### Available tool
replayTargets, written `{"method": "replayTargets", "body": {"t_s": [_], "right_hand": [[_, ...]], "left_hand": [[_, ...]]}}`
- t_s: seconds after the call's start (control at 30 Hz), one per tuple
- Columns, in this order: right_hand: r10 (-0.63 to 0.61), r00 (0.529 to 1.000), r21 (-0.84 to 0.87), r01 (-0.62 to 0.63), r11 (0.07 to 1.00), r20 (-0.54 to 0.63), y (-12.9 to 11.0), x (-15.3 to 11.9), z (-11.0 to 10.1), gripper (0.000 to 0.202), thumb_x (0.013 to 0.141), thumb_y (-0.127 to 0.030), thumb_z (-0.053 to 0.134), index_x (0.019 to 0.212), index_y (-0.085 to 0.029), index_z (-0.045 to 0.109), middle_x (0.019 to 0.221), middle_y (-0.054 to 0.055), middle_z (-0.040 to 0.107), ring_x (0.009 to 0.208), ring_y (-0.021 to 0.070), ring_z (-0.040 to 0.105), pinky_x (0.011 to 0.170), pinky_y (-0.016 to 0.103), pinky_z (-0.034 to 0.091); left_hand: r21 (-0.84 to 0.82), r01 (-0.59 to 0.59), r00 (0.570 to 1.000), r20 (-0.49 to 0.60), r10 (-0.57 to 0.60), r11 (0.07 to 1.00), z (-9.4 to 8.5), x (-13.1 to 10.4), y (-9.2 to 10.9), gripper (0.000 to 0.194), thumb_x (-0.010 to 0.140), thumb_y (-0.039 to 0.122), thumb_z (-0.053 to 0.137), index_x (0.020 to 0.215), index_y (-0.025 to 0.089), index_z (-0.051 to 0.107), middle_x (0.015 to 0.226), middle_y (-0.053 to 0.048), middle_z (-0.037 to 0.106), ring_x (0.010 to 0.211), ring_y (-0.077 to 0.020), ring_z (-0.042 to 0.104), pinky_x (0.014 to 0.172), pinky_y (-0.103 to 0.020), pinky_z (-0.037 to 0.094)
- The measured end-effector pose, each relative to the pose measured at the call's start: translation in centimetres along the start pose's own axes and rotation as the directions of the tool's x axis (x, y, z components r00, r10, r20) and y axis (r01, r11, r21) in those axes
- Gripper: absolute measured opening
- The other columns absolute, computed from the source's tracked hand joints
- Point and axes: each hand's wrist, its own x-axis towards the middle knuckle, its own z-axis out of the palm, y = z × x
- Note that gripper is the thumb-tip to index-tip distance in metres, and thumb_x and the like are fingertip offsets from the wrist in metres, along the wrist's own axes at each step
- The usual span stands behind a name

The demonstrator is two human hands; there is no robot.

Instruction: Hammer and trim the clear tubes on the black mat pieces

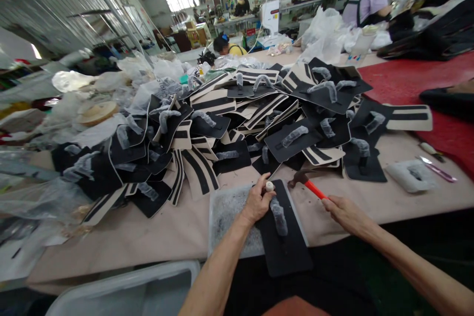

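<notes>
On the pale slab, the black panel is laid with its near end overhanging and its plastic-wrapped strap facing up. Over the slab's far part, a round-topped tool is pinched by the fingers of the left hand; whether its tip is seated cannot be told. Right of the slab, the hammer is gripped by the right hand's curled fingers. For a clean blow, the tool is best held square, with the fingers kept below its top.
</notes>
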Motion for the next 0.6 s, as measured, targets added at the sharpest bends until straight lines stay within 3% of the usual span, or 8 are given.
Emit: {"method": "replayTargets", "body": {"t_s": [0.07, 0.17, 0.23, 0.3, 0.37, 0.47, 0.53, 0.6], "right_hand": [[-0.053, 0.988, -0.175, 0.026, 0.984, -0.147, 0.6, 0.4, 0.9, 0.034, 0.097, -0.039, 0.036, 0.084, -0.019, 0.059, 0.074, 0.007, 0.06, 0.066, 0.0218, 0.059, 0.062, 0.033, 0.043], [-0.357, 0.875, -0.289, 0.267, 0.919, -0.328, -2.0, 0.2, 2.4, 0.027, 0.092, -0.029, 0.047, 0.112, -0.016, 0.061, 0.108, 0.016, 0.061, 0.096, 0.0285, 0.06, 0.081, 0.041, 0.048], [-0.543, 0.792, -0.186, 0.51, 0.84, -0.28, -5.1, -0.1, 3.9, 0.039, 0.088, -0.019, 0.05, 0.127, -0.02, 0.055, 0.125, 0.014, 0.057, 0.114, 0.0275, 0.055, 0.094, 0.043, 0.047], [-0.651, 0.731, -0.057, 0.655, 0.753, -0.206, -7.9, 0.0, 6.0, 0.051, 0.084, -0.01, 0.048, 0.133, -0.022, 0.05, 0.133, 0.011, 0.054, 0.12, 0.0248, 0.052, 0.098, 0.041, 0.046], [-0.661, 0.725, -0.011, 0.672, 0.74, -0.197, -9.7, 0.4, 8.0, 0.053, 0.082, -0.006, 0.045, 0.133, -0.022, 0.051, 0.133, 0.011, 0.054, 0.12, 0.0246, 0.051, 0.096, 0.041, 0.047], [-0.59, 0.772, -0.054, 0.596, 0.801, -0.235, -10.2, 1.2, 10.1, 0.044, 0.085, -0.005, 0.043, 0.124, -0.02, 0.058, 0.124, 0.012, 0.06, 0.111, 0.0254, 0.054, 0.088, 0.04, 0.047], [-0.559, 0.79, -0.085, 0.558, 0.826, -0.253, -9.8, 1.6, 10.7, 0.038, 0.086, -0.006, 0.043, 0.118, -0.019, 0.061, 0.117, 0.012, 0.062, 0.102, 0.0246, 0.056, 0.083, 0.038, 0.046], [-0.551, 0.791, -0.083, 0.55, 0.831, -0.268, -9.4, 1.6, 10.8, 0.035, 0.088, -0.007, 0.042, 0.116, -0.018, 0.062, 0.114, 0.012, 0.063, 0.096, 0.0237, 0.056, 0.08, 0.037, 0.046]], "left_hand": [[-0.017, 0.023, 0.998, 0.057, -0.022, 1.0, -0.5, 0.2, 0.7, 0.051, 0.084, 0.015, 0.058, 0.133, 0.022, 0.052, 0.109, -0.004, 0.07, 0.1, -0.0179, 0.066, 0.095, -0.033, 0.051], [0.002, 0.065, 0.99, 0.126, -0.065, 0.998, -1.1, 0.4, 1.4, 0.04, 0.084, 0.014, 0.057, 0.123, 0.02, 0.06, 0.111, -0.004, 0.072, 0.105, -0.0192, 0.066, 0.099, -0.035, 0.049], [0.011, 0.08, 0.99, 0.118, -0.081, 0.997, -1.2, 0.5, 1.5, 0.034, 0.084, 0.013, 0.055, 0.117, 0.019, 0.063, 0.107, -0.005, 0.073, 0.101, -0.0193, 0.067, 0.096, -0.034, 0.051], [0.022, 0.074, 0.994, 0.082, -0.075, 0.997, -1.1, 0.5, 1.4, 0.029, 0.084, 0.013, 0.055, 0.11, 0.019, 0.065, 0.104, -0.005, 0.074, 0.096, -0.0191, 0.069, 0.091, -0.033, 0.053], [0.034, 0.058, 0.997, 0.039, -0.059, 0.998, -0.8, 0.4, 1.1, 0.023, 0.084, 0.015, 0.055, 0.104, 0.019, 0.067, 0.101, -0.005, 0.075, 0.091, -0.0188, 0.07, 0.086, -0.032, 0.054], [0.1, 0.027, 0.997, -0.08, -0.019, 0.995, 0.3, 0.3, 0.9, 0.015, 0.085, 0.021, 0.06, 0.096, 0.019, 0.069, 0.093, -0.004, 0.074, 0.084, -0.0183, 0.069, 0.081, -0.03, 0.055], [0.179, 0.03, 0.975, -0.221, 0.01, 0.983, 1.4, 0.1, 0.8, 0.011, 0.082, 0.028, 0.067, 0.087, 0.019, 0.069, 0.082, -0.002, 0.072, 0.076, -0.0174, 0.066, 0.075, -0.028, 0.054], [0.219, 0.065, 0.928, -0.372, 0.022, 0.974, 2.4, -0.3, 0.9, 0.019, 0.078, 0.036, 0.074, 0.081, 0.019, 0.067, 0.073, -0.001, 0.067, 0.067, -0.0156, 0.062, 0.069, -0.027, 0.053]]}}
